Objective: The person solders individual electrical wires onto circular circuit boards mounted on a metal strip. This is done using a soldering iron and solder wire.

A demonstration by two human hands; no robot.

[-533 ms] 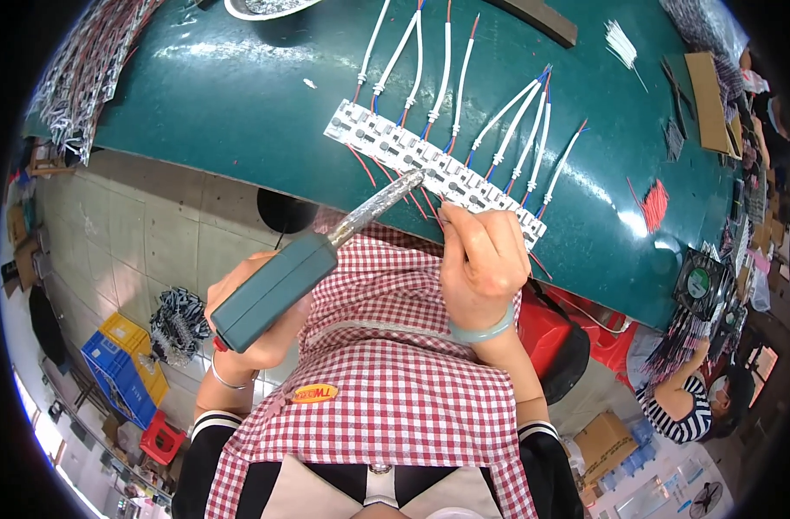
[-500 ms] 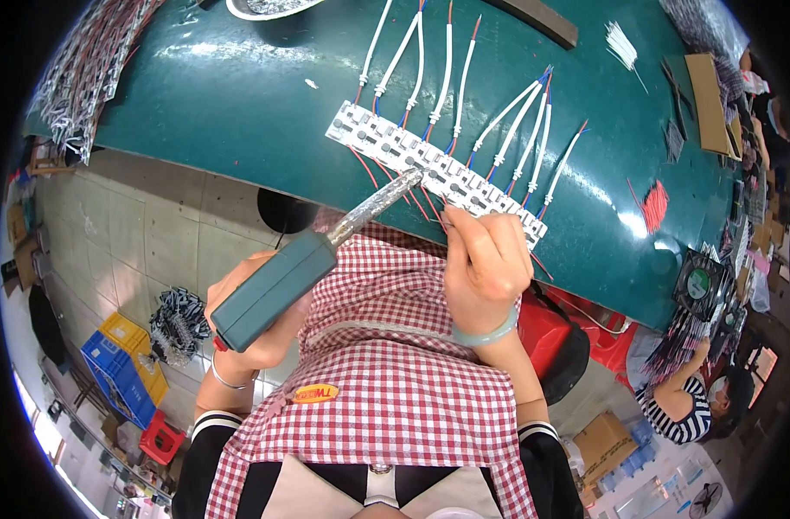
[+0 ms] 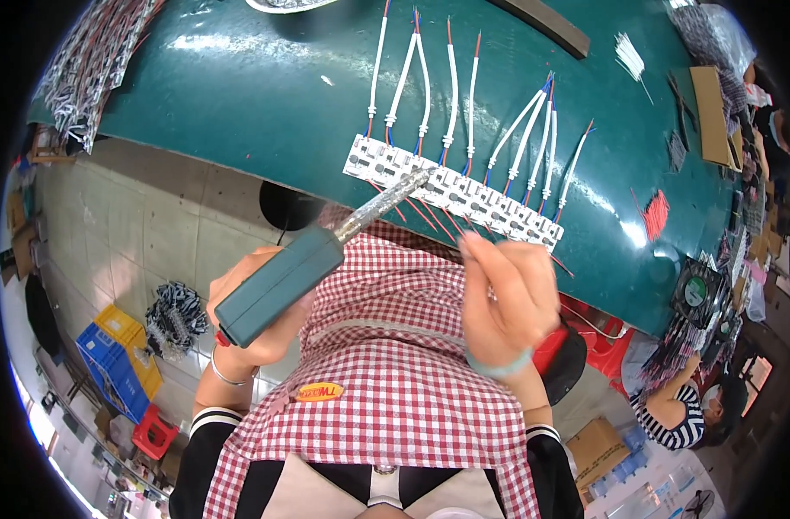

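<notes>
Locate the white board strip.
Head view, mostly right of centre: the white board strip lies on the green table under the tip of the green tool, beyond the right hand.

Green table (image 3: 239,112): wired white strip (image 3: 464,195), red bundle (image 3: 656,214), dark bar (image 3: 546,24).

Glare on tabletop (image 3: 282,112); R hand (image 3: 509,303) blurry; dark edges w/ distortion

We could reach across the surface (image 3: 213,112) left of the strip (image 3: 457,192); the iron (image 3: 282,281) obstructs its near edge, white wires (image 3: 454,93) its far edge.
</notes>
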